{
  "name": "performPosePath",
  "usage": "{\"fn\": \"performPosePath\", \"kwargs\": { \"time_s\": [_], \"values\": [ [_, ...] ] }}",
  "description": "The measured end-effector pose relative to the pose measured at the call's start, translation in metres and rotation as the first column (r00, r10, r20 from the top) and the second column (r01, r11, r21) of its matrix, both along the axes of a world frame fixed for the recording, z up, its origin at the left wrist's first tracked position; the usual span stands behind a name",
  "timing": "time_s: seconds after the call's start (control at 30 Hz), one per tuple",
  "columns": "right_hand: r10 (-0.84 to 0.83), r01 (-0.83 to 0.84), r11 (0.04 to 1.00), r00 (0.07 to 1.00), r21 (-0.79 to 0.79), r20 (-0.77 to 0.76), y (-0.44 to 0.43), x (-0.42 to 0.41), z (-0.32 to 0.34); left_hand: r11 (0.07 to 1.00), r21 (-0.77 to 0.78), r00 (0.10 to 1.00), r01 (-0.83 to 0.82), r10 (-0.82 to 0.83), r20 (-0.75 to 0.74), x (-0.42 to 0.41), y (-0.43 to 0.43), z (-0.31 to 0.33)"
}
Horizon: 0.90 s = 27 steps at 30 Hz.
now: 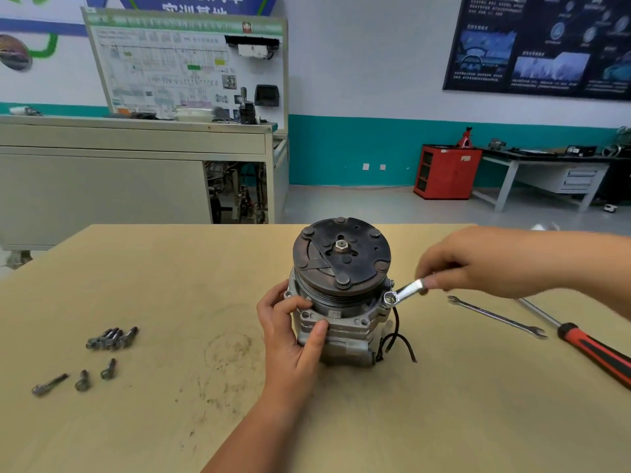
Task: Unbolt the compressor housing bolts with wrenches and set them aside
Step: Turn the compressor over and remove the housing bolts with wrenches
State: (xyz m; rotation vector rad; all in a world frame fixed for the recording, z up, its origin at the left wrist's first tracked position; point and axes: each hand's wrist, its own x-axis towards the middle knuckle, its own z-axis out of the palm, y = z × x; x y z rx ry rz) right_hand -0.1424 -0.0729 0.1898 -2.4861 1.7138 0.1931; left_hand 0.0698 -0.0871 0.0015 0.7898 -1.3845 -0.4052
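While the left hand (pixel 290 339) grips the left side of the compressor (pixel 341 268), thumb curled across the front of the ribbed housing and fingers wrapped behind, the right hand (pixel 478 261) pinches the handle of one wrench (pixel 404 291) between fingertips and thumb. The ring end of that wrench sits on the right edge of the housing, just below the dark pulley; whatever bolt lies under the ring is too small to make out. The compressor stands upright near the middle of the table (pixel 170 268), pulley face up, with two thin black wires (pixel 396 336) trailing from its right side.

A second wrench (pixel 496 316), open at both ends, lies flat to the right of the compressor, and one screwdriver (pixel 597 353) with a red and black handle lies just beyond it.

On the left of the table, well apart from the compressor, loose bolts lie in two groups: a tight cluster (pixel 112 337) of four or five, packed too closely to count surely, and three single bolts (pixel 83 380) spread in a row nearer the table's front.
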Motion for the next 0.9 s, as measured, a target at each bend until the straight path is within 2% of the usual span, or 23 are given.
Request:
{"fn": "performPosePath", "kwargs": {
  "time_s": [0.03, 0.07, 0.17, 0.27, 0.33, 0.4, 0.53, 0.57, 0.63, 0.7, 0.77, 0.83, 0.9],
  "values": [
    [-0.099, 0.074, 0.985, 0.982, 0.157, 0.158, 0.003, -0.004, 0.000, 1.000, 0.003, 1.000, 0.001, -0.001, 0.000, 0.000, 0.000, 0.000],
    [-0.213, 0.114, 0.945, 0.924, 0.305, 0.316, 0.007, -0.007, -0.003, 1.000, 0.005, 1.000, 0.001, -0.001, -0.001, 0.000, 0.000, -0.001],
    [-0.469, 0.105, 0.828, 0.667, 0.551, 0.578, 0.023, -0.005, -0.022, 1.000, 0.010, 1.000, 0.005, -0.005, -0.003, 0.000, 0.000, -0.001],
    [-0.567, 0.009, 0.772, 0.461, 0.635, 0.683, 0.036, 0.009, -0.041, 1.000, 0.003, 1.000, 0.002, -0.002, -0.003, 0.000, 0.000, -0.001],
    [-0.596, -0.024, 0.754, 0.396, 0.656, 0.699, 0.039, 0.016, -0.047, 1.000, 0.003, 1.000, 0.005, -0.005, -0.002, 0.000, 0.000, -0.001],
    [-0.604, -0.037, 0.746, 0.381, 0.664, 0.700, 0.039, 0.023, -0.050, 1.000, -0.003, 1.000, 0.002, -0.002, 0.003, 0.000, 0.000, -0.001],
    [-0.596, -0.009, 0.745, 0.441, 0.667, 0.671, 0.037, 0.026, -0.052, 1.000, -0.004, 1.000, -0.005, 0.005, 0.008, 0.001, -0.001, -0.002],
    [-0.576, 0.022, 0.754, 0.503, 0.656, 0.645, 0.034, 0.022, -0.049, 1.000, -0.003, 1.000, -0.003, 0.003, 0.008, 0.000, -0.001, -0.002],
    [-0.487, 0.097, 0.792, 0.697, 0.603, 0.526, 0.025, 0.014, -0.035, 1.000, -0.003, 1.000, -0.002, 0.002, 0.008, 0.000, -0.001, -0.002],
    [-0.339, 0.156, 0.874, 0.874, 0.460, 0.348, 0.014, 0.008, -0.018, 1.000, -0.005, 1.000, -0.005, 0.005, 0.008, 0.000, 0.000, -0.001],
    [-0.173, 0.139, 0.967, 0.974, 0.212, 0.148, 0.003, 0.006, -0.009, 1.000, -0.008, 1.000, -0.007, 0.007, 0.009, 0.000, 0.001, 0.000],
    [-0.045, 0.045, 0.998, 0.999, -0.049, -0.004, -0.005, 0.006, -0.010, 1.000, -0.008, 1.000, -0.008, 0.008, 0.012, 0.000, 0.001, 0.000],
    [0.036, -0.043, 0.986, 0.998, -0.161, -0.048, -0.008, 0.005, -0.010, 1.000, -0.006, 1.000, -0.009, 0.009, 0.011, 0.001, 0.000, -0.001]
  ]
}}
